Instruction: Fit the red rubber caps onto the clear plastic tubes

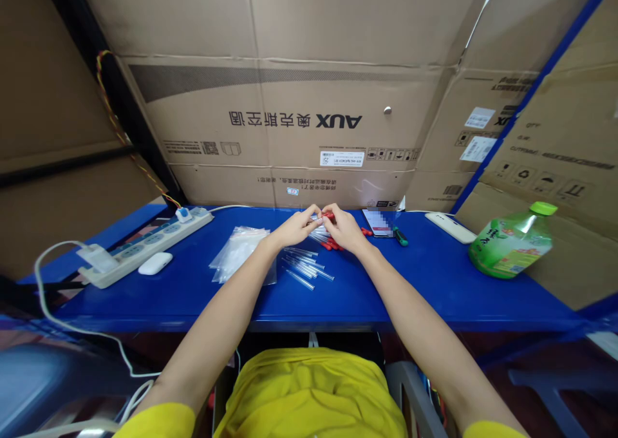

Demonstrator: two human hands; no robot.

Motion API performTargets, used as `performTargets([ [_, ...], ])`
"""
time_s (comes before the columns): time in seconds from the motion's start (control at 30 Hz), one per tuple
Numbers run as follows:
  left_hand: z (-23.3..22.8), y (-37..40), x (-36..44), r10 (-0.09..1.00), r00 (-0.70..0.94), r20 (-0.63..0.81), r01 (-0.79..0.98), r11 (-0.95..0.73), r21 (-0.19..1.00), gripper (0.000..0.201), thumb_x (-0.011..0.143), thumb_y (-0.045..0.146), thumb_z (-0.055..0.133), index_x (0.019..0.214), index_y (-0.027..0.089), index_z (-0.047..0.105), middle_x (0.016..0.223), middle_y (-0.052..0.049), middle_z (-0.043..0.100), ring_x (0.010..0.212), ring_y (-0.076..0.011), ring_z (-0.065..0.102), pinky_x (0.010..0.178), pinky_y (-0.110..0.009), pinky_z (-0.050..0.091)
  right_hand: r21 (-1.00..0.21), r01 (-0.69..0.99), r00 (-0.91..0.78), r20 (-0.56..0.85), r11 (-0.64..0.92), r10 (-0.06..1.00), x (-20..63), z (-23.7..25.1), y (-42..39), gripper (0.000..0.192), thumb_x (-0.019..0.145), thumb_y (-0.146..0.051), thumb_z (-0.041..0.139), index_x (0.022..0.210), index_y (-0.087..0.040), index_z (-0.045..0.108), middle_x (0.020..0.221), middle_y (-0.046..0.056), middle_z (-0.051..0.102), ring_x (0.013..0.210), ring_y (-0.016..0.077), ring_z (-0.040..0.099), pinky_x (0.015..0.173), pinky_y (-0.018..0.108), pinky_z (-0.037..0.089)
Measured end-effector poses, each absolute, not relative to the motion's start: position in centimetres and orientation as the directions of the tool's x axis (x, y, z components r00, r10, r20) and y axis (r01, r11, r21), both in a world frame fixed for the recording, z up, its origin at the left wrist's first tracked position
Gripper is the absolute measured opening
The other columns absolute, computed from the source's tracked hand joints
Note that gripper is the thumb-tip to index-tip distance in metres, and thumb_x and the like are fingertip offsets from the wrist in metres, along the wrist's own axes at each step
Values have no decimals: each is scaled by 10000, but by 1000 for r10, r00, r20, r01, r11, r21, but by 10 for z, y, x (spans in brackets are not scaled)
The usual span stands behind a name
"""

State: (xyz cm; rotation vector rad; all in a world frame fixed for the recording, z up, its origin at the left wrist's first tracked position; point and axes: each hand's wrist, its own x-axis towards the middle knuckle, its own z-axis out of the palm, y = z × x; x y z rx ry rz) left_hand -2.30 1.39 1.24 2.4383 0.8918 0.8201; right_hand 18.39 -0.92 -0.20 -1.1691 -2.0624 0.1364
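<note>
Close together over the far part of the blue table (425,277), my two hands work at one spot. My left hand (298,227) is closed in a pinch; what its fingertips hold is too small to make out. My right hand (345,228) pinches a small red piece (328,216) between thumb and fingers. Under and between the hands lie more red pieces (331,245), partly hidden by the right hand. Several clear thin tubes (304,267) are spread nearer to me. Beside my left forearm rests a pile of clear plastic bags (239,252).
A phone (378,223) and a small green-and-black object (400,237) lie right of my hands. Farther right are a white power bank-like slab (450,227) and a green bottle (512,241). At left sit a power strip (145,248) and white case (155,263). Cardboard (290,90) walls the back.
</note>
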Motion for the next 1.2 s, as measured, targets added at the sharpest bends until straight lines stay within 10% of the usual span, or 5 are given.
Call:
performTargets([
  [0.53,6,14,-18,729,599,330,697,-678,232,382,1106,408,314,1124,225,649,1052,-98,761,937,-255,714,756,-316,454,-181,880,-317,465,439,827,180,10,-26,248,1054,-392,475,1122,-234,652,1120,57,743,1008,227,684,775,290,411],
  [1.2,8,19,-18,650,647,398,618,-753,225,381,1109,404,315,943,220,605,812,-68,689,741,-211,642,681,-303,367,-105,964,-199,331,246,922,160,18,-32,311,1093,-396,373,1210,-172,553,1143,182,747,1000,315,741,796,343,493],
])
